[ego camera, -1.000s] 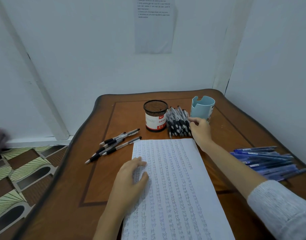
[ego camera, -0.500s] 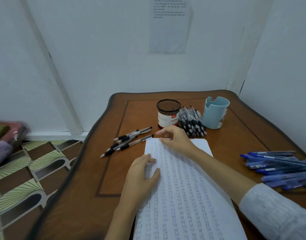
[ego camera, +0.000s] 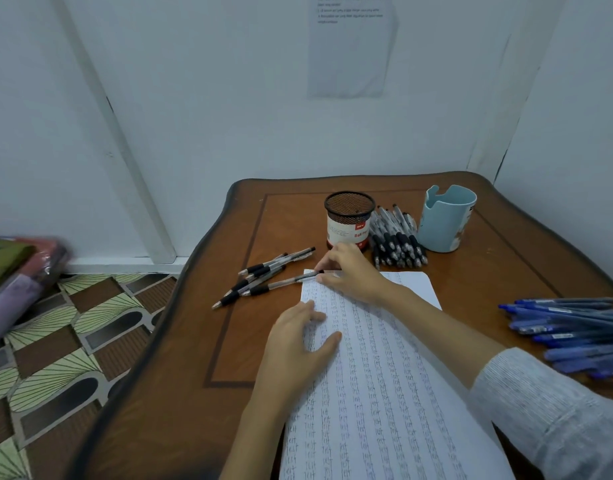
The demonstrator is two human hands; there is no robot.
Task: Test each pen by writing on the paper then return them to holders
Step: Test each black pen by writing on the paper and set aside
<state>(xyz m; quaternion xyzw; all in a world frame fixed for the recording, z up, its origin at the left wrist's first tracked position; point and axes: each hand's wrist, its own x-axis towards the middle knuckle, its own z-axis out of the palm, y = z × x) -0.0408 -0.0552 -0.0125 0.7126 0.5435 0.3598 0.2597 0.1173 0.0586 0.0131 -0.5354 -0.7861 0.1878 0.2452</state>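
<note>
Step in hand: it looks like the pick-up of one pen for its writing test; no stroke is being made.
Right hand (ego camera: 353,273): the fingers are curled, and thumb and forefinger pinch the back end of a clear-barrelled pen with a black grip (ego camera: 284,282).
Pen's place: it lies on the brown wooden table (ego camera: 201,341), its held end over the top-left corner of the white sheet of paper covered in handwritten columns (ego camera: 395,393).
Left hand (ego camera: 298,344): the fingers are straight and spread, pressing the sheet's left edge flat and holding nothing.
Other pens: a loose group of black-grip pens (ego camera: 263,268) lies just beside the held one. A bundle of black-grip pens (ego camera: 398,242) sits between the black mesh cylindrical holder (ego camera: 349,216) and the light blue plastic holder (ego camera: 447,220). A heap of blue pens (ego camera: 571,330) lies at the right.
Next move: the tip points away from the hand, so the pen probably needs lifting, turning and regripping, then a bare patch of paper.
</note>
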